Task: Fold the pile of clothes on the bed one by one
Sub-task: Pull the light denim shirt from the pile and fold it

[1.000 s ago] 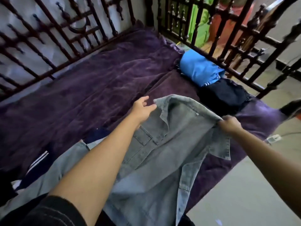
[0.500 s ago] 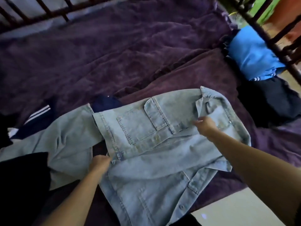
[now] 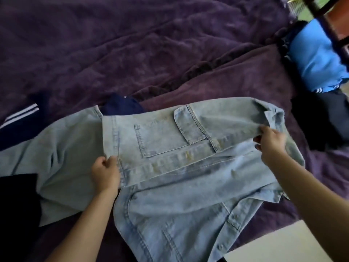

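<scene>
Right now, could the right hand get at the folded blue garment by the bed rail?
Probably yes, once it lets go: the right hand pinches the denim jacket near the collar, and only purple blanket lies between it and the blue garment.

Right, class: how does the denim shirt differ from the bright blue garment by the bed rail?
The denim shirt is pale and washed; the blue garment is vivid. The denim shirt lies spread out; the blue garment is a folded bundle. The left hand and right hand grip the denim shirt; nothing touches the blue garment. Both are clothes on the purple-covered bed.
</scene>
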Tool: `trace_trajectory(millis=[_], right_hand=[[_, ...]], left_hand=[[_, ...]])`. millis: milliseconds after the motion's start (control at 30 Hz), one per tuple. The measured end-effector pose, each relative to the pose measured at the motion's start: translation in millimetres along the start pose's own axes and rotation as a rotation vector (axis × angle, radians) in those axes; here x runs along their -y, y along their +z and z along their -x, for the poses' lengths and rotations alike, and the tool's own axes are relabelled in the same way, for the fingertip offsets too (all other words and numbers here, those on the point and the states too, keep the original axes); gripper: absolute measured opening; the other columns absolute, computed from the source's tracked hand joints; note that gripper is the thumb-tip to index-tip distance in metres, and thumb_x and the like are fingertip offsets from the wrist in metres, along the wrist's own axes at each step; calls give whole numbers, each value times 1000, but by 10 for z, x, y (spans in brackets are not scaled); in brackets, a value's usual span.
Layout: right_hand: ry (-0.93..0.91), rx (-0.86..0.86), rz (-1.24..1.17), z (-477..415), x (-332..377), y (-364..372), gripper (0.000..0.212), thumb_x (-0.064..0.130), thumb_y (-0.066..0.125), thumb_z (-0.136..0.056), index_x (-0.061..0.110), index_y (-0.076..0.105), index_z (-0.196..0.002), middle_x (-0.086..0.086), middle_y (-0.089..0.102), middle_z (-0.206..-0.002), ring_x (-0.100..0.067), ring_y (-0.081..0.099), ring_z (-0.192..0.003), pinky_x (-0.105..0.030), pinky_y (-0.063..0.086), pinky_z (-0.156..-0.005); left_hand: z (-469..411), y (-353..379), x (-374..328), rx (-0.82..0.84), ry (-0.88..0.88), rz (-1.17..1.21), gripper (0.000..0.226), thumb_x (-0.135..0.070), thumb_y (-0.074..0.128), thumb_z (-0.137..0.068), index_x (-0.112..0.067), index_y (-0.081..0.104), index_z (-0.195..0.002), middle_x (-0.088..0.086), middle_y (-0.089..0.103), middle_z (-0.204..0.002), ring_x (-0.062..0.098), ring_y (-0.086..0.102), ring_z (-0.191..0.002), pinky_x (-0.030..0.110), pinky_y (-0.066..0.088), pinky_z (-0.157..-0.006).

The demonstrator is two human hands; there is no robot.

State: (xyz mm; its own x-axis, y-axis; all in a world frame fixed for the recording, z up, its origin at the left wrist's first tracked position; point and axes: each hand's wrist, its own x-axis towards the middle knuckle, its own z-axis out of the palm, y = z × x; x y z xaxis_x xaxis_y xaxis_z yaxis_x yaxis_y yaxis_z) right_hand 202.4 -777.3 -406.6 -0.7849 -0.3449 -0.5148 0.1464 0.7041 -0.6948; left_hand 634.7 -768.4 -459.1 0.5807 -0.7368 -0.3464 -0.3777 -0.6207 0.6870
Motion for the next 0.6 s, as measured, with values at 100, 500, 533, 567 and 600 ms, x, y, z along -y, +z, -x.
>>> trace_trajectory(millis=[100, 500, 533, 567, 600], right_hand=[[137, 138, 284, 73, -380, -182, 19, 20, 51, -95, 9, 59, -81, -8, 62, -65, -17, 56, -52, -25, 37, -53], [-648, 88, 934, -657, 674, 549, 34, 38, 51, -91, 12, 67, -104, -16, 66, -107, -37, 60, -102, -38, 46, -81], [-647, 130, 986, -772, 752, 699, 40, 43, 51, -91, 11, 67, -108, -18, 65, -112, -39, 59, -105, -40, 46, -85], [-636, 193, 1025, -858, 815, 841, 45, 49, 50, -91, 12, 67, -110, -19, 65, -114, -39, 59, -107, -40, 46, -87], [-612, 279, 1039, -909, 845, 974, 49, 55, 49, -91, 15, 68, -112, -18, 66, -114, -38, 59, -107, -40, 46, -88]], left_hand=[[46, -126, 256, 227, -113, -229, 25, -10, 66, -81, -3, 49, -64, 12, 49, -57, 24, 44, -54, 33, 33, -51], [-507, 209, -510, 128, 88, -249, 54, -34, 72, -81, -14, 49, -125, 11, 64, -106, 35, 60, -100, 39, 44, -82], [-586, 293, -571, 103, 67, -255, 60, -35, 72, -80, -14, 46, -130, 13, 61, -117, 35, 58, -106, 39, 44, -87], [-653, 368, -614, 73, 41, -257, 65, -37, 73, -79, -15, 44, -133, 13, 59, -125, 34, 56, -111, 38, 44, -90], [-713, 430, -639, 45, 13, -242, 65, -37, 74, -78, -15, 46, -133, 12, 59, -126, 33, 57, -111, 36, 44, -90]])
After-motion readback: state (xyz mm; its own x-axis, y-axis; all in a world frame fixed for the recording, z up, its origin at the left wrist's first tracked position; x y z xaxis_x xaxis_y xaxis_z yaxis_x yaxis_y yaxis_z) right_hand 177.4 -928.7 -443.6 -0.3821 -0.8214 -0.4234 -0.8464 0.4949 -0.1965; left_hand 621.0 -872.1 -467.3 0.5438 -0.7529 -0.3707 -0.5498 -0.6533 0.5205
